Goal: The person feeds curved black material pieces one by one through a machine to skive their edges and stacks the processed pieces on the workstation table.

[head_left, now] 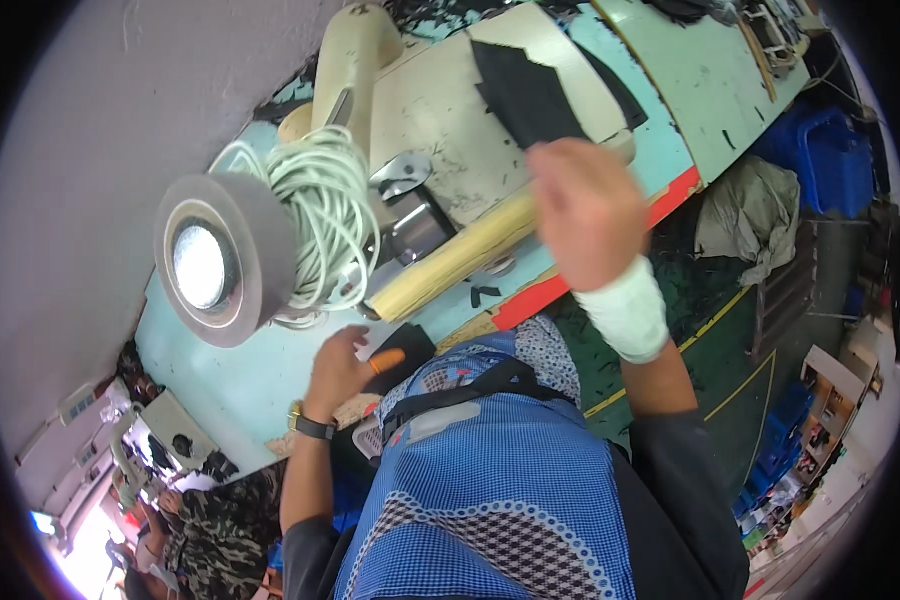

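Note:
At the near table edge, my left hand (338, 368) has its fingers loosely bent and apart. An orange cover (386, 359) sits on one digit, beside or touching a small black piece (410, 350), and a dark-strapped watch is on that wrist. My right hand (592, 205), blurred, is curled closed above the front of a cream sewing machine (440, 105); what its fingers hold, if anything, cannot be made out. A white wrap covers its wrist. Just beyond it, a black angular cut piece (525, 95) lies on the machine's bed.
A coil of pale cord (320, 205) hangs beside a grey round part (255, 250) with a shiny centre. A yellowish bar (450, 255) edges the machine. Blue bins (835, 160) stand at right; a person in camouflage (220, 535) is at lower left.

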{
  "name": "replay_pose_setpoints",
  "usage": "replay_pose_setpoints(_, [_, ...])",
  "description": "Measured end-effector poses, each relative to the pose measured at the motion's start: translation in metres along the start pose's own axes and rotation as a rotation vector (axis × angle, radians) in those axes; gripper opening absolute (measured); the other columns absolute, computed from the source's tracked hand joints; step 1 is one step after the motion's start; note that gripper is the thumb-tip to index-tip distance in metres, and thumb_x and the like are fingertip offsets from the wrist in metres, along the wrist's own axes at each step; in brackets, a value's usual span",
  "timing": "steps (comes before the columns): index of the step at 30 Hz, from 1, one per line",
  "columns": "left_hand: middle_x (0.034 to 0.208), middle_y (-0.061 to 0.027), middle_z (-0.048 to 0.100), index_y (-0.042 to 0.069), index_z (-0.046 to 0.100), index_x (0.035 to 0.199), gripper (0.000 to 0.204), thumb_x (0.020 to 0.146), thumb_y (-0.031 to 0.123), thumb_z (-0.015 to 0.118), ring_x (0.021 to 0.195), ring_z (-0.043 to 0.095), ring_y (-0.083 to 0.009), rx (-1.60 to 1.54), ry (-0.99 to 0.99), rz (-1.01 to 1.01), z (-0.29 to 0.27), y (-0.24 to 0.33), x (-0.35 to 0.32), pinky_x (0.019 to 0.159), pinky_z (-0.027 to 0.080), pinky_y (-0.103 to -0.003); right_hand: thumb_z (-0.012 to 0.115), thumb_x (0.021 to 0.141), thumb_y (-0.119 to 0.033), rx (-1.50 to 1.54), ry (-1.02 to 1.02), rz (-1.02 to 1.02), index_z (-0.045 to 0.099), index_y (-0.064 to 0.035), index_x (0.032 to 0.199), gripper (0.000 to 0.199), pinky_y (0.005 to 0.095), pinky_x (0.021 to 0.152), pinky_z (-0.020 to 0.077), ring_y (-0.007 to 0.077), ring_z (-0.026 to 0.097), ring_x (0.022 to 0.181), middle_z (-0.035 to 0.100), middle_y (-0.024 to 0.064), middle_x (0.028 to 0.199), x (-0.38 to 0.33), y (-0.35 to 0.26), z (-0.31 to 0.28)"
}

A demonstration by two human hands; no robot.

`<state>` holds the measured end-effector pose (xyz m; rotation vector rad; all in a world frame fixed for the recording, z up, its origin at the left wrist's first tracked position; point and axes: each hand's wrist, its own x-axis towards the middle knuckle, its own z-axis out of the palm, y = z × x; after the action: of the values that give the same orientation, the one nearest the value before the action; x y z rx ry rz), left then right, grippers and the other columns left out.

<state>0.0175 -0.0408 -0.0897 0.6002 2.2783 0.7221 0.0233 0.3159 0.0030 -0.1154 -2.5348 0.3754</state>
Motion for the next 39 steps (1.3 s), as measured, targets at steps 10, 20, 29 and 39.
replay_pose_setpoints(10, [0.089, -0.0103, 0.069, -0.002, 0.063, 0.1, 0.019, 0.084, 0.007, 0.071, 0.075, 0.065, -0.0218, -0.346, 0.01, -0.181, 0.012, -0.015, -0.027, 0.069, 0.051, -0.032, 0.069, 0.069, -0.01, 0.111, -0.417, -0.259, 0.065, -0.0036, 0.08, 0.014, 0.038, 0.071, 0.0494, 0.0274, 0.06, 0.084, 0.06, 0.0099, 0.084, 0.014, -0.029, 0.08])
replay_pose_setpoints(20, [0.08, 0.0055, 0.06, 0.0, 0.064, 0.1, 0.015, 0.096, 0.014, 0.061, 0.07, 0.05, -0.003, -0.813, -0.372, -0.285, -0.038, 0.062, -0.018, 0.06, 0.042, -0.02, 0.065, 0.084, -0.017, 0.952, -1.135, 0.414, 0.063, 0.0027, 0.094, 0.022, 0.0392, 0.072, 0.0538, 0.0334, 0.068, 0.083, 0.067, 0.0202, 0.087, -0.166, -0.033, 0.06])
replay_pose_setpoints(29, [0.071, 0.0084, 0.057, 0.004, 0.062, 0.092, 0.021, 0.099, 0.022, 0.056, 0.059, 0.049, 0.0028, -0.687, -0.306, -0.268, -0.089, 0.055, 0.042, 0.05, 0.039, -0.017, 0.067, 0.082, -0.018, 0.271, -0.958, 0.327, 0.062, -0.0002, 0.097, 0.023, 0.0448, 0.067, 0.053, 0.0372, 0.067, 0.076, 0.067, 0.0173, 0.082, -0.081, -0.022, -0.031])
replay_pose_setpoints(39, [0.05, 0.0006, 0.049, 0.005, 0.057, 0.087, 0.03, 0.102, 0.03, 0.05, 0.036, 0.043, -0.007, -0.512, -0.119, -0.222, -0.064, 0.094, 0.066, 0.037, 0.033, -0.021, 0.071, 0.079, -0.011, 0.396, -0.531, 0.126, 0.065, -0.0008, 0.097, 0.022, 0.0445, 0.066, 0.0499, 0.0367, 0.063, 0.075, 0.063, 0.0148, 0.079, -0.031, -0.032, 0.011])
